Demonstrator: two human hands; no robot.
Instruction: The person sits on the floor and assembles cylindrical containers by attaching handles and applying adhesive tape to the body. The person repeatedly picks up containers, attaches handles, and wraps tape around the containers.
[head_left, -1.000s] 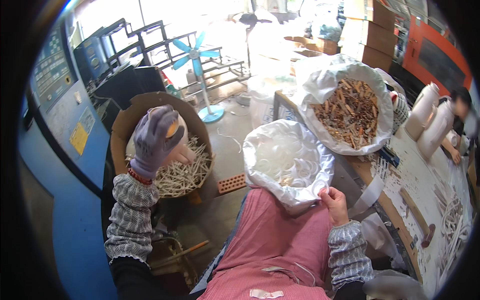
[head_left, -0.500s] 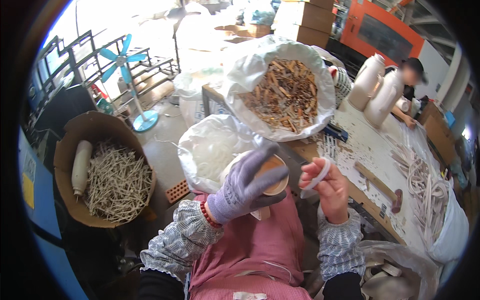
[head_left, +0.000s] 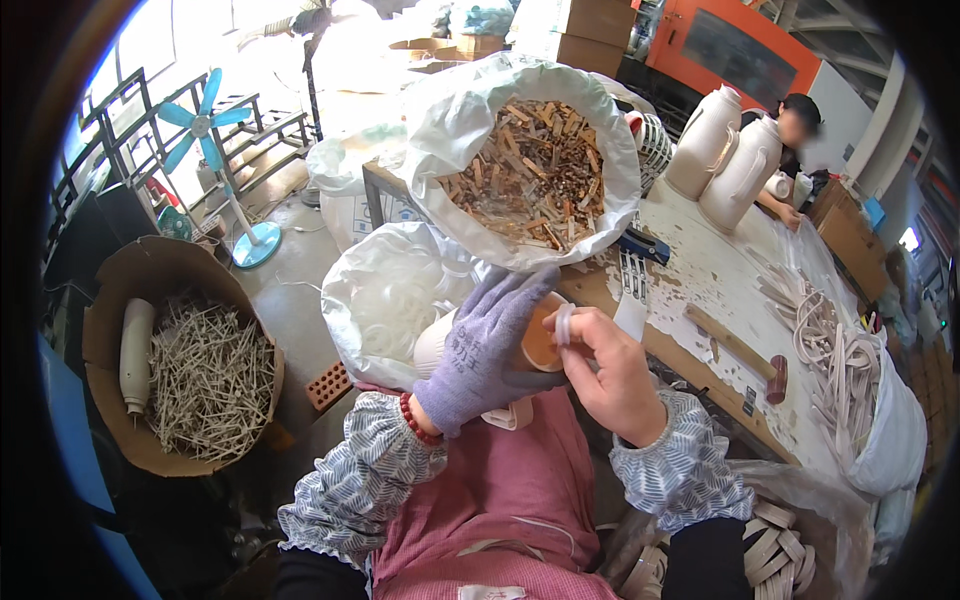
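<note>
Holds a jug (head_left: 541,346) in the left grip (head_left: 478,355), curled around its open end. Pinches a ring (head_left: 563,325) in the right grip (head_left: 610,375), at that opening. Has a white bag (head_left: 345,335) just past the left grip.

Pale, scrap-littered worktop (head_left: 715,275). Left of worktop: grey floor (head_left: 300,310), blue-bladed pedestal fan (head_left: 200,126), glaring daylight (head_left: 262,70) further back. Behind worktop: stacked cardboard boxes (head_left: 592,50), orange panel (head_left: 683,32) with dark window (head_left: 740,62), white panel (head_left: 842,112) alongside.

The right hand (head_left: 612,374) brought the translucent ring (head_left: 563,325) to the mouth (head_left: 540,348) of the flask shell (head_left: 434,346), beside the left hand (head_left: 486,348).
</note>
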